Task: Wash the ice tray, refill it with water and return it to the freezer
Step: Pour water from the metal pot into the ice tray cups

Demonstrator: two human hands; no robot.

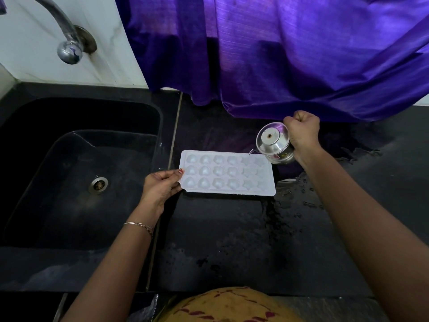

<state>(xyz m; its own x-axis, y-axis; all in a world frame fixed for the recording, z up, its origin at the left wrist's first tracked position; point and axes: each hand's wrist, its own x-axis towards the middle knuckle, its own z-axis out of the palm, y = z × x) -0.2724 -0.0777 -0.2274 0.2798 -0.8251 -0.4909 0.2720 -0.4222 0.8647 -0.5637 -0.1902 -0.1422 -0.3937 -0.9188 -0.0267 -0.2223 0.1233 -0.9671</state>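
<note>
On the wet black counter (232,240), just right of the sink (81,182), lies the white ice tray (227,174). The left hand (160,187) pinches its left edge. The right hand (301,132) grips a shiny steel cup (274,144) — tipped over the tray's far right corner. A purple cloth (301,54) hangs behind.

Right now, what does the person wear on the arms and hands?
No sleeves show on the left arm or right arm. A thin gold-toned chain bracelet circles the left wrist. The left hand has a red-painted thumbnail. The right hand shows no ring or band.
</note>
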